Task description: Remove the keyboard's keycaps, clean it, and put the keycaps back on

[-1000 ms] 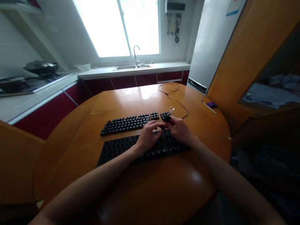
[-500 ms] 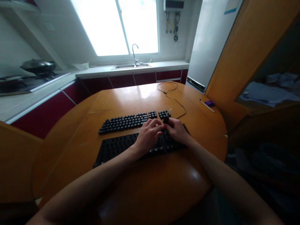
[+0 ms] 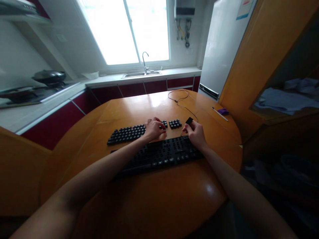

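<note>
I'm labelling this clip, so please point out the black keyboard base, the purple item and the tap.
Keyboard base (image 3: 166,152): head view, middle of its visible top.
Purple item (image 3: 223,111): head view, middle of its upper side.
Tap (image 3: 146,69): head view, its lower body.

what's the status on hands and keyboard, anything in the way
Right hand holding small black piece. Left hand at loose keycaps, grip unclear. Keyboard base showing few caps, partly covered by left forearm.

Keycaps (image 3: 127,133) partly hidden behind left hand (image 3: 154,128)
</note>
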Available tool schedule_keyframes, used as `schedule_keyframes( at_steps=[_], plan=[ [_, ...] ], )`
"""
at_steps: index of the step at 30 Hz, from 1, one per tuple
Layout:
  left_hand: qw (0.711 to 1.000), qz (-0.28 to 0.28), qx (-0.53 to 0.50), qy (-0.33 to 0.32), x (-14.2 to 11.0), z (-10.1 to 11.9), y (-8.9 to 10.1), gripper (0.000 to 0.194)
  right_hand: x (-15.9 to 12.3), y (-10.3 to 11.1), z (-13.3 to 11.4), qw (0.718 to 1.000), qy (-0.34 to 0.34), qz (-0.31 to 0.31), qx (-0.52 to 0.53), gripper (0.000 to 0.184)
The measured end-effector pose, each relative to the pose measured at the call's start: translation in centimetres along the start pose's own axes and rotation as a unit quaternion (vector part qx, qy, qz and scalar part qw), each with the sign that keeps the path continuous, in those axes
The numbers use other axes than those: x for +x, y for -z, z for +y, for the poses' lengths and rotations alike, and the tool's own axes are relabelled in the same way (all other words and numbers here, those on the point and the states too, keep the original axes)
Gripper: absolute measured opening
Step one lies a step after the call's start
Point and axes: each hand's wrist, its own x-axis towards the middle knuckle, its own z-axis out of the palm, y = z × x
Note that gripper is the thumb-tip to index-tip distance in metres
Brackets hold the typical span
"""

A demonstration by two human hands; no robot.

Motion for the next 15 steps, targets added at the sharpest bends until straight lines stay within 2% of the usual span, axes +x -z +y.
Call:
schedule_keyframes(
  at_steps=[10,15],
  plan=[
    [0.999,-0.029,-0.003,0.026,0.22,-0.70,-1.22,0.020,0.39,0.49,0.54,1.000,0.015,0.011,0.003,0.026],
    [0.999,-0.046,-0.001,0.026,0.56,-0.78,-0.86,0.023,0.80,0.90,0.31,1.000,0.013,0.003,0.013,0.027]
  ],
)
